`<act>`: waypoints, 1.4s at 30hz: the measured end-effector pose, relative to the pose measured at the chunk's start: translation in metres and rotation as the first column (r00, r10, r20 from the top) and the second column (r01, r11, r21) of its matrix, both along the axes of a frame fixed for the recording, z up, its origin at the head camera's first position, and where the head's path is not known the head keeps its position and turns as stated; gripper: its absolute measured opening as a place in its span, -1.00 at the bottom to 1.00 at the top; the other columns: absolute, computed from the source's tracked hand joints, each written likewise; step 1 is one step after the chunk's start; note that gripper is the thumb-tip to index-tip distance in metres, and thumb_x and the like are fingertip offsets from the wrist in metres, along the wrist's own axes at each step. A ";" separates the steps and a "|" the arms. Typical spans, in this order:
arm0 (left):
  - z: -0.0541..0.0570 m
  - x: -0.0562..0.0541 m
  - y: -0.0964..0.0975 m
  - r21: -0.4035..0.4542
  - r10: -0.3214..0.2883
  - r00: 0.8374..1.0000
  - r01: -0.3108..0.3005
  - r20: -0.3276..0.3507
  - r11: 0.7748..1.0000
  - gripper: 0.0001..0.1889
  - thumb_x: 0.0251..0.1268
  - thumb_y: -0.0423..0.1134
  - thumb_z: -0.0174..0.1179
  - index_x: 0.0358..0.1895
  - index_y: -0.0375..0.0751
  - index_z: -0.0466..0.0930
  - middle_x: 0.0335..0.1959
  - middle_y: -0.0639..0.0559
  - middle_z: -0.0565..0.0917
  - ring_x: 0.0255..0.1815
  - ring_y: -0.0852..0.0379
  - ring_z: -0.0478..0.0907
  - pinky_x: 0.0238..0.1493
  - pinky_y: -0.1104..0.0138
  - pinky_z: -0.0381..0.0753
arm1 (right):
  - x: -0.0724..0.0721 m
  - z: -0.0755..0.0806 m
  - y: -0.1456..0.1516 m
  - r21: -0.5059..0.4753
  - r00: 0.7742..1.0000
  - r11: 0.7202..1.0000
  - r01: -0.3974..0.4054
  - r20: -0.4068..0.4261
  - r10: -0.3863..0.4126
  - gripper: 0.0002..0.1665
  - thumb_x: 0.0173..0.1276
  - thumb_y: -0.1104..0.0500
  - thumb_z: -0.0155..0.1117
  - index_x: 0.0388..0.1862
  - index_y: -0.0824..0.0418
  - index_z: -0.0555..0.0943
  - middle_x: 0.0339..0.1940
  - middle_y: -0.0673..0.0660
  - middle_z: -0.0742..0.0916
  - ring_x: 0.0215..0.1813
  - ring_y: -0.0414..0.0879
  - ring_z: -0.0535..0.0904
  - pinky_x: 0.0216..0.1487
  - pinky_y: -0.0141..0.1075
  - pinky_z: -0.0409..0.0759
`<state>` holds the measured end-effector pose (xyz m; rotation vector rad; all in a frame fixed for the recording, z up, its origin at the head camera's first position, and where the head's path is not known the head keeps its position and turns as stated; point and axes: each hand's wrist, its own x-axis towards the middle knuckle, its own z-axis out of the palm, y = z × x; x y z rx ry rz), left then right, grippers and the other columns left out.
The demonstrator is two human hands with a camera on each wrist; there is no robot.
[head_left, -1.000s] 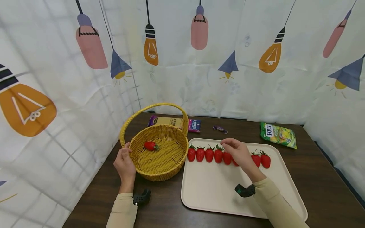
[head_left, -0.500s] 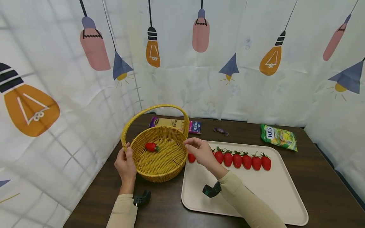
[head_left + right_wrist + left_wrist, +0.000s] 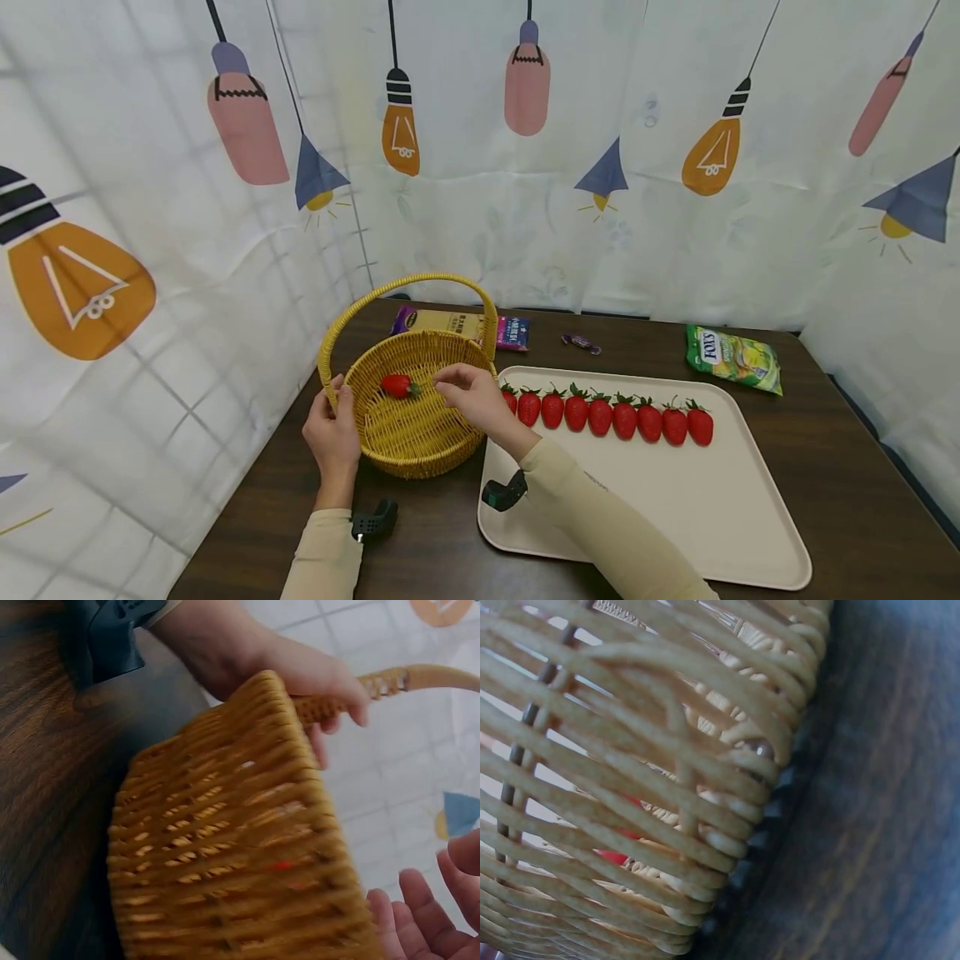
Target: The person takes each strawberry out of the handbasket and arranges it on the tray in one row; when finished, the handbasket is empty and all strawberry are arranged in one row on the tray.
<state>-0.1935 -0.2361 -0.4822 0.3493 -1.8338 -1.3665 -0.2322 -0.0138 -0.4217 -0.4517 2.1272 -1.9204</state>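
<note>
A yellow woven basket (image 3: pixel 420 462) with a tall arched handle stands on the left of the table. My left hand (image 3: pixel 332 437) grips the foot of its handle, as the right wrist view also shows. Inside the basket lies one red strawberry (image 3: pixel 397 386) with a green stem end. My right hand (image 3: pixel 480 407) hangs over the basket's right side, its fingertips close to that strawberry. Its fingers (image 3: pixel 424 915) look loosely bent, with nothing seen between them. The left wrist view is filled by the basket's woven wall (image 3: pixel 630 765), with red showing through the gaps.
On a cream tray (image 3: pixel 637 508) to the right, several strawberries (image 3: pixel 600 415) lie in a row. Behind are snack packets (image 3: pixel 513 333), a small purple wrapped candy (image 3: pixel 581 343) and a green candy bag (image 3: pixel 733 360). A printed curtain (image 3: pixel 480 208) surrounds the dark table (image 3: pixel 862 467).
My right hand has moved left from above the strawberry row, past the basket's rim, to over the basket. The left hand stays on the handle. The strawberry in the basket lies as before.
</note>
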 end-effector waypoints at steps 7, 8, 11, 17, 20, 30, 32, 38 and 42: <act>0.002 0.001 0.001 0.002 0.001 1.000 -0.001 0.018 1.000 -0.60 0.46 -0.02 0.10 0.13 -0.23 0.63 0.02 -0.11 0.70 -0.29 0.35 0.45 -0.26 0.45 0.33 | -0.003 -0.005 -0.021 0.045 0.999 0.999 -0.020 -0.030 0.021 -0.76 0.43 0.19 0.23 -0.02 0.28 0.67 -0.11 0.09 0.72 -0.05 0.07 0.64 -0.09 -0.16 0.65; 0.001 0.001 0.001 0.000 0.003 1.000 -0.003 0.021 1.000 -0.59 0.46 -0.01 0.10 0.13 -0.23 0.63 0.02 -0.11 0.70 -0.32 0.35 0.44 -0.28 0.46 0.32 | -0.003 -0.005 -0.024 0.045 0.999 0.999 -0.027 -0.033 0.028 -0.76 0.43 0.18 0.24 -0.02 0.28 0.67 -0.11 0.08 0.72 -0.05 0.09 0.63 -0.11 -0.18 0.65; 0.002 0.002 0.000 0.001 0.006 1.000 -0.006 0.027 1.000 -0.62 0.47 -0.04 0.10 0.12 -0.22 0.64 -0.03 -0.11 0.71 -0.38 0.32 0.42 -0.32 0.45 0.31 | -0.004 -0.004 -0.032 0.065 0.998 0.996 -0.053 -0.029 0.055 -0.77 0.42 0.15 0.26 -0.04 0.23 0.69 -0.14 0.03 0.72 -0.05 0.13 0.63 -0.11 -0.18 0.64; 0.000 0.001 0.000 0.005 0.014 0.999 -0.014 0.045 1.000 -0.63 0.47 -0.04 0.10 0.12 -0.20 0.65 -0.04 -0.09 0.71 -0.41 0.29 0.41 -0.34 0.44 0.31 | -0.008 0.000 -0.041 0.127 0.995 0.987 -0.103 0.020 0.101 -0.73 0.41 0.12 0.27 0.01 0.20 0.67 -0.16 -0.02 0.69 -0.04 0.11 0.63 -0.01 -0.03 0.61; 0.000 0.002 0.000 0.000 0.020 0.998 -0.020 0.055 1.000 -0.63 0.46 -0.04 0.11 0.11 -0.20 0.65 -0.02 -0.09 0.71 -0.43 0.31 0.40 -0.37 0.46 0.31 | -0.012 0.005 -0.042 0.137 0.988 0.979 -0.154 0.044 0.149 -0.69 0.41 0.12 0.26 0.06 0.23 0.64 -0.14 -0.01 0.68 0.03 0.17 0.61 0.01 0.00 0.60; 0.001 -0.001 -0.003 -0.035 0.034 0.997 -0.031 0.075 0.999 -0.68 0.45 -0.16 0.15 0.11 -0.26 0.65 0.06 -0.17 0.68 -0.46 0.48 0.37 -0.40 0.53 0.29 | -0.040 0.014 -0.042 0.167 0.948 0.934 -0.316 0.097 0.304 -0.65 0.44 0.11 0.24 0.10 0.27 0.62 -0.09 0.07 0.70 0.10 0.23 0.57 0.06 0.04 0.57; 0.001 -0.001 -0.003 -0.034 0.028 0.997 -0.026 0.073 0.999 -0.70 0.44 -0.17 0.15 0.09 -0.26 0.66 0.05 -0.16 0.69 -0.51 0.47 0.34 -0.44 0.52 0.28 | -0.045 0.014 -0.043 0.197 0.960 0.939 -0.281 0.069 0.273 -0.65 0.44 0.10 0.24 0.10 0.25 0.62 -0.12 0.06 0.70 0.06 0.21 0.59 0.05 0.02 0.58; 0.001 -0.001 -0.001 -0.028 0.009 0.997 -0.007 0.070 1.000 -0.70 0.45 -0.21 0.14 0.09 -0.29 0.65 0.03 -0.19 0.68 -0.58 0.43 0.29 -0.51 0.52 0.23 | -0.053 0.016 -0.051 0.236 0.977 0.948 -0.212 0.015 0.215 -0.66 0.45 0.11 0.22 0.11 0.25 0.61 -0.14 0.02 0.69 0.00 0.17 0.64 0.02 0.00 0.59; 0.001 0.000 -0.002 -0.023 0.021 0.997 -0.019 0.075 1.000 -0.70 0.44 -0.22 0.15 0.10 -0.28 0.65 0.07 -0.17 0.67 -0.46 0.45 0.39 -0.44 0.53 0.27 | -0.058 0.015 -0.056 0.235 0.967 0.939 -0.250 0.013 0.254 -0.65 0.44 0.12 0.23 0.12 0.25 0.61 -0.15 0.02 0.69 0.00 0.13 0.64 0.03 0.00 0.59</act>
